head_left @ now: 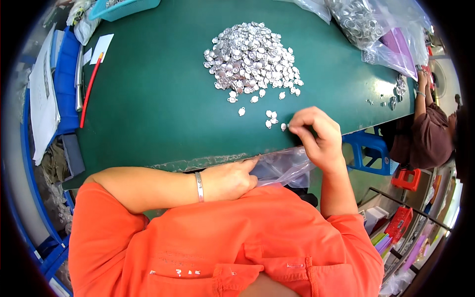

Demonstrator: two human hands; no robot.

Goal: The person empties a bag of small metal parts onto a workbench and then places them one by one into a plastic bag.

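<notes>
A large heap of small silver metal charms (252, 57), roundish with little loops, lies on the green table. Between the heap and me are several loose charms (271, 119). My right hand (319, 136) is closed in a pinch at the table's near edge, its fingertips at one small metal charm (284, 126); the fingers partly hide the contact. Below the edge hangs a clear plastic bag (292, 166), between my two hands. My left hand (230, 179) is closed at the bag's left side, by the table edge, its fingers on the plastic.
At left lie a red pencil (91, 91), white paper slips (102, 48) and a blue tray (67, 81). A turquoise basket (123, 9) stands at the far left. Bags of metal rings (354, 22) are far right. Another person (423, 128) sits at right, near a blue stool (370, 152).
</notes>
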